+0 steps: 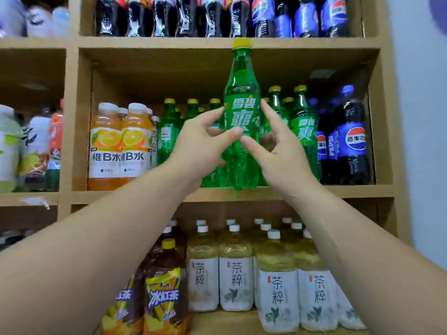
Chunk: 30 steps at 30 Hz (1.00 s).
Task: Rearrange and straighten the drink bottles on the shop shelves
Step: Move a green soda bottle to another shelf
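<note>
A green soda bottle [242, 97] with a yellow cap stands upright at the front edge of the middle shelf [350, 191], label facing me. My left hand [200, 143] holds its left side, thumb across the label. My right hand [275, 151] holds its right side, thumb meeting the left thumb in front. More green bottles [300, 124] stand behind it in rows, partly hidden by my hands.
Orange vitamin-water bottles [121, 146] fill the middle shelf's left end, blue-label cola bottles [350, 141] its right end. Dark cola bottles [169, 15] line the top shelf. Below stand pale tea bottles [234, 272] and iced-tea bottles [167, 291]. A wooden divider [72, 117] bounds the left.
</note>
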Each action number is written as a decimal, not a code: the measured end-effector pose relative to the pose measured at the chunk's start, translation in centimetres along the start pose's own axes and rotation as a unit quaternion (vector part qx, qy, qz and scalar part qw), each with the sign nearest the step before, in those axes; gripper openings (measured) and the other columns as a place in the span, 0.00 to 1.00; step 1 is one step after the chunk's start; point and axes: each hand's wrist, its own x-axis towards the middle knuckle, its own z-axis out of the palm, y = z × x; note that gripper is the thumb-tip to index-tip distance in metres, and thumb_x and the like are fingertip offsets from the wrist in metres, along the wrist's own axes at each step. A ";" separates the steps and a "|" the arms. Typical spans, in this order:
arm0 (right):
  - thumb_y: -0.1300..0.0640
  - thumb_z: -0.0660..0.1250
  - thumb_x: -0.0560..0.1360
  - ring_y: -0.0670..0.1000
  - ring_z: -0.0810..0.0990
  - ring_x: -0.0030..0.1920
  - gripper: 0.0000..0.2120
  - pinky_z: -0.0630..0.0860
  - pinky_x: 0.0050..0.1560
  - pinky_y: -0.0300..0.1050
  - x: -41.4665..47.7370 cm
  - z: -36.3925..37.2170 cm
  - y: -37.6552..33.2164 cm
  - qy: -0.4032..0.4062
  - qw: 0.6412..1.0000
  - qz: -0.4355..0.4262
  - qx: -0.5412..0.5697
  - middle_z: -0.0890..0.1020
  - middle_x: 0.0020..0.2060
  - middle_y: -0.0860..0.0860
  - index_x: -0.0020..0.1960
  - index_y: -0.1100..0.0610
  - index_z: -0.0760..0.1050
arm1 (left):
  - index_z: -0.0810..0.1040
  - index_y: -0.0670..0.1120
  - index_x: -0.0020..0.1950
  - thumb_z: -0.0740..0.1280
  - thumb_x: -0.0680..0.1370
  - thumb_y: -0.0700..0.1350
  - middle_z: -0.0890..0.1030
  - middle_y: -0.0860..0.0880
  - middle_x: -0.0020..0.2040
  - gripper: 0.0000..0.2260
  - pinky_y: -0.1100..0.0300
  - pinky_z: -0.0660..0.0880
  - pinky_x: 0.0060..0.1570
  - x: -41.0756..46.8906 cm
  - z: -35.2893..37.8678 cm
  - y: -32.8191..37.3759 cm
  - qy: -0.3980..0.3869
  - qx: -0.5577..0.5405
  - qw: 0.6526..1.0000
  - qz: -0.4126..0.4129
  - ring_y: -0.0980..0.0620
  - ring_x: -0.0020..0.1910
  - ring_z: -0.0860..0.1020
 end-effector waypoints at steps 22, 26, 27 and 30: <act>0.50 0.73 0.78 0.51 0.78 0.57 0.29 0.76 0.61 0.50 -0.5 0.6 6.7 -0.084 0.976 0.029 -0.201 0.80 0.57 0.49 0.76 0.48 0.71 | 0.58 0.59 0.82 0.77 0.76 0.48 0.76 0.45 0.69 0.40 0.43 0.81 0.57 3.5 4.5 -7.4 -0.016 0.150 0.983 -0.101 0.45 0.60 0.79; 0.42 0.75 0.73 0.56 0.72 0.65 0.25 0.69 0.62 0.52 -0.6 -1.1 7.5 0.101 0.945 0.000 -0.311 0.77 0.62 0.50 0.68 0.47 0.79 | 0.60 0.60 0.81 0.78 0.75 0.47 0.77 0.45 0.68 0.40 0.45 0.84 0.51 3.8 4.6 -7.5 -0.022 0.146 0.983 -0.108 0.50 0.51 0.80; 0.40 0.75 0.72 0.57 0.69 0.69 0.29 0.68 0.64 0.57 -0.5 -1.6 7.6 0.125 0.932 0.026 -0.339 0.74 0.66 0.51 0.70 0.45 0.76 | 0.60 0.60 0.81 0.78 0.75 0.47 0.77 0.45 0.68 0.40 0.45 0.84 0.49 3.9 4.8 -7.6 -0.021 0.145 0.983 -0.110 0.51 0.49 0.80; 0.36 0.74 0.71 0.60 0.58 0.77 0.36 0.68 0.69 0.64 -0.2 -2.7 8.4 0.082 0.935 0.111 -0.328 0.59 0.78 0.53 0.76 0.40 0.67 | 0.60 0.60 0.81 0.78 0.75 0.48 0.77 0.46 0.66 0.40 0.47 0.85 0.45 4.1 5.2 -7.7 -0.022 0.153 0.982 -0.107 0.52 0.48 0.80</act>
